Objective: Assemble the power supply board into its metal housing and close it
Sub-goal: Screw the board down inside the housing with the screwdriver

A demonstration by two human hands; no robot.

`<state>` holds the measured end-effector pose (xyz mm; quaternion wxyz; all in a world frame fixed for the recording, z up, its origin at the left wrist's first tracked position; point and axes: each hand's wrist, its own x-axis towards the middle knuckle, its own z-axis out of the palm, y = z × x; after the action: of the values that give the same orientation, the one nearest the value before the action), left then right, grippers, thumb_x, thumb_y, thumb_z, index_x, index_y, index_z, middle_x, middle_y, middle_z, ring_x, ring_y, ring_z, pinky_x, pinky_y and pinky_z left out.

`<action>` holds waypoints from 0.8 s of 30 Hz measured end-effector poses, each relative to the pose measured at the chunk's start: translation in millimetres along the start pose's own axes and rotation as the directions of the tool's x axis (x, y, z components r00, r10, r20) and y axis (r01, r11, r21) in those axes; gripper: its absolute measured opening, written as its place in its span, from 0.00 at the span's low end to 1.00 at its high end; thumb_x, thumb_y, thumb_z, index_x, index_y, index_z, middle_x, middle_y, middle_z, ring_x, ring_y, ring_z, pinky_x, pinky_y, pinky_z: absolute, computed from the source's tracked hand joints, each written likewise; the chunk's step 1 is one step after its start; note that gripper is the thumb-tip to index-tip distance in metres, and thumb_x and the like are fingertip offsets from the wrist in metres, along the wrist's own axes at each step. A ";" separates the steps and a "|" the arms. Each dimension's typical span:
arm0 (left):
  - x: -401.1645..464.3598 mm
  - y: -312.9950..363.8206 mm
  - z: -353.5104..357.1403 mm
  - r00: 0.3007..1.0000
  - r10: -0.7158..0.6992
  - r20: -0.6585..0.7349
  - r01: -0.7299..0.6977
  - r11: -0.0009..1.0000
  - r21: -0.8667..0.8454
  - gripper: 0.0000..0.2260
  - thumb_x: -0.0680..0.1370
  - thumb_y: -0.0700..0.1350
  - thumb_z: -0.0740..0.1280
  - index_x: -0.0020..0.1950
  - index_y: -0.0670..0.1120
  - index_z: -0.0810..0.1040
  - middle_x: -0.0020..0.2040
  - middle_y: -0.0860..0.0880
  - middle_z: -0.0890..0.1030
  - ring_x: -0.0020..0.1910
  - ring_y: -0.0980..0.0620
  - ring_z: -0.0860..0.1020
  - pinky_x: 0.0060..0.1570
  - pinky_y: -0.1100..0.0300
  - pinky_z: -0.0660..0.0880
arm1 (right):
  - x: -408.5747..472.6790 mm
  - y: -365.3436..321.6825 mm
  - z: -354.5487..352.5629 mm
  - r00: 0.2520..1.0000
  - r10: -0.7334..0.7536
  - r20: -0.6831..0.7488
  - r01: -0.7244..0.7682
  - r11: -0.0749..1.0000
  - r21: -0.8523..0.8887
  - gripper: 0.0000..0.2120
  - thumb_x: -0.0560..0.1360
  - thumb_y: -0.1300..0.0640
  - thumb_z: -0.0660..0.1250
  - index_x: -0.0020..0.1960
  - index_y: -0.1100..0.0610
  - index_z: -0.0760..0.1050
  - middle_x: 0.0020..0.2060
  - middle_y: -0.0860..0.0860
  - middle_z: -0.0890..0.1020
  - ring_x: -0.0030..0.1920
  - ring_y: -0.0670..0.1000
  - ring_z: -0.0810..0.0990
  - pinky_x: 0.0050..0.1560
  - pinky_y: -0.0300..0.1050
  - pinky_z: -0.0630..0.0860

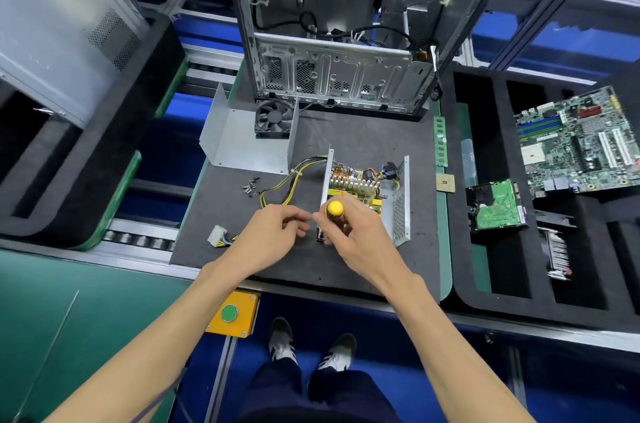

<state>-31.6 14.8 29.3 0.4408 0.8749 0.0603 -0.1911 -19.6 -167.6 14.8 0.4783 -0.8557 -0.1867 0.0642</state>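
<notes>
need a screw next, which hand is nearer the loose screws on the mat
Left. The left hand sits just right of and below the loose screws, holding nothing. The right hand is farther right, gripping the yellow-handled screwdriver over the power supply board.

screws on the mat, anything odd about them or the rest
The screws lie loose in a small scatter on the mat, uncontained, beside the yellow cables. Otherwise nothing looks damaged or spilled.
</notes>
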 end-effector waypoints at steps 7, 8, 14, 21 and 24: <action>-9.1 12.4 -4.4 0.973 0.143 -0.180 -0.149 0.989 -0.019 0.10 0.83 0.41 0.61 0.57 0.48 0.82 0.44 0.55 0.84 0.44 0.59 0.82 0.53 0.58 0.79 | 5.4 -2.0 -6.6 0.998 -0.055 0.039 0.056 0.998 -0.023 0.13 0.82 0.45 0.65 0.47 0.55 0.75 0.43 0.51 0.77 0.41 0.55 0.77 0.43 0.60 0.78; -11.4 18.1 -7.2 0.951 0.201 -0.235 -0.210 0.978 -0.014 0.08 0.83 0.44 0.63 0.54 0.50 0.81 0.41 0.57 0.83 0.42 0.58 0.81 0.48 0.59 0.78 | 6.0 -3.1 -7.1 0.997 -0.060 0.044 0.061 0.998 -0.020 0.13 0.82 0.46 0.66 0.47 0.55 0.75 0.43 0.51 0.77 0.41 0.55 0.78 0.43 0.60 0.78; -19.0 56.2 -20.9 0.891 0.444 -0.099 -0.427 0.891 0.152 0.13 0.73 0.60 0.72 0.47 0.53 0.75 0.33 0.53 0.76 0.33 0.55 0.73 0.36 0.56 0.76 | 6.8 1.1 -11.9 0.991 -0.047 0.123 0.045 0.999 0.026 0.04 0.80 0.56 0.67 0.51 0.57 0.76 0.47 0.53 0.78 0.43 0.56 0.80 0.40 0.58 0.82; -16.8 77.3 -35.1 0.839 0.524 0.150 -0.537 0.752 0.383 0.08 0.78 0.41 0.71 0.56 0.48 0.82 0.46 0.54 0.75 0.45 0.52 0.75 0.50 0.53 0.74 | 6.0 -5.3 -25.5 0.988 -0.009 0.156 -0.001 0.998 0.067 0.10 0.75 0.44 0.66 0.49 0.27 0.72 0.39 0.51 0.78 0.37 0.54 0.79 0.34 0.52 0.84; -16.8 82.6 -37.2 0.833 0.499 0.237 -0.552 0.738 0.388 0.12 0.77 0.38 0.69 0.59 0.48 0.83 0.52 0.51 0.78 0.49 0.52 0.76 0.53 0.54 0.73 | 4.2 -7.2 -33.9 0.986 -0.020 0.163 -0.001 0.992 0.128 0.10 0.76 0.49 0.71 0.46 0.32 0.76 0.37 0.45 0.78 0.35 0.46 0.78 0.33 0.51 0.85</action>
<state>-14.0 -4.4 117.6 0.2696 0.9195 -0.2603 -0.1185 -7.8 -189.5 39.3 0.5153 -0.8144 -0.2248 0.1438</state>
